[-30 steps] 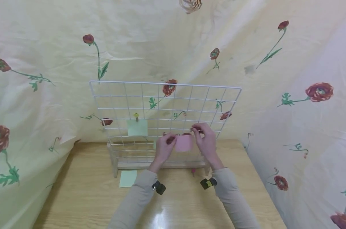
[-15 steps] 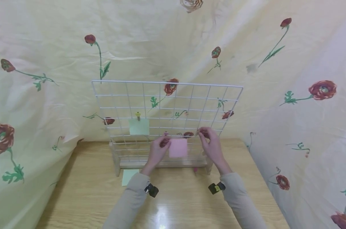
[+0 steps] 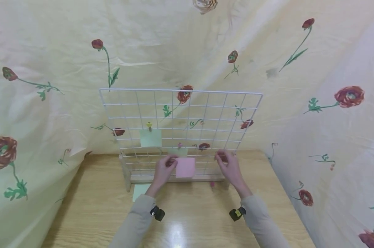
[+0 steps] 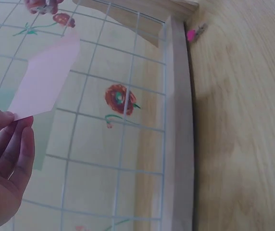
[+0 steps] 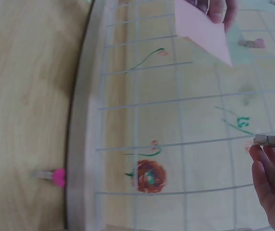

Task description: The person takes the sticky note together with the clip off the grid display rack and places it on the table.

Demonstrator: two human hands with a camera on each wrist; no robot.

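Note:
My left hand (image 3: 163,171) pinches a square pink paper note (image 3: 185,167) by its left edge, between thumb and fingertips, in front of a white wire grid (image 3: 137,90). A small wooden clothespin (image 5: 266,139) is pinched in my right hand (image 3: 231,166), to the right of the note and near the wires. Higher on the grid, a yellow-topped clothespin (image 3: 149,126) holds a pale green note (image 3: 151,138). Just behind the pink note, a second green note (image 3: 182,151) hangs under a pink-topped clothespin (image 5: 253,43), its lower part hidden in the head view.
The grid stands in a wooden base (image 3: 202,178) on a wood-grain table (image 3: 187,220). Another green note (image 3: 140,192) lies on the table at front left of the base. A pink heart clothespin (image 5: 51,176) lies near the base's right end. Flowered cloth (image 3: 174,44) hangs behind.
Both hands have moved lower and farther apart. The pink note has come down and left with my left hand, and the second green note with its pink-topped clothespin now shows above it.

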